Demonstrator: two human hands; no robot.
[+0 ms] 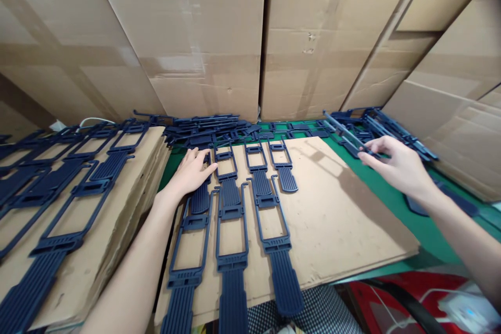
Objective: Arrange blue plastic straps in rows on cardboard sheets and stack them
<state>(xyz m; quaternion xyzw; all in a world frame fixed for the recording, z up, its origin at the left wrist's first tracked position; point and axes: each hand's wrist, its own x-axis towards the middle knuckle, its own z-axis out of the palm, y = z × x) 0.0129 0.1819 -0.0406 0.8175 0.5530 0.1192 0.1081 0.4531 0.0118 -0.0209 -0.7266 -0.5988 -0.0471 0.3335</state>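
Observation:
My right hand (pixel 395 164) pinches the end of a dark blue plastic frame piece (pixel 344 133), held tilted above the right side of a cardboard sheet (pixel 332 219). My left hand (pixel 193 169) rests over the sheet's far left corner, its thumb apart from the fingers. It touches or hovers just over a dark blue part there and partly hides it. Beside it, several similar pieces, each an open frame with a ribbed paddle, lie in rows, among them a long one (pixel 276 240) and a shorter one (pixel 284 167).
A cardboard stack (pixel 117 209) on the left carries more of these pieces. Loose parts are piled (pixel 211 128) at the back and another pile (pixel 383 122) lies at the back right, on a green surface (pixel 434 235). Large cardboard boxes (pixel 211 31) wall off the far side.

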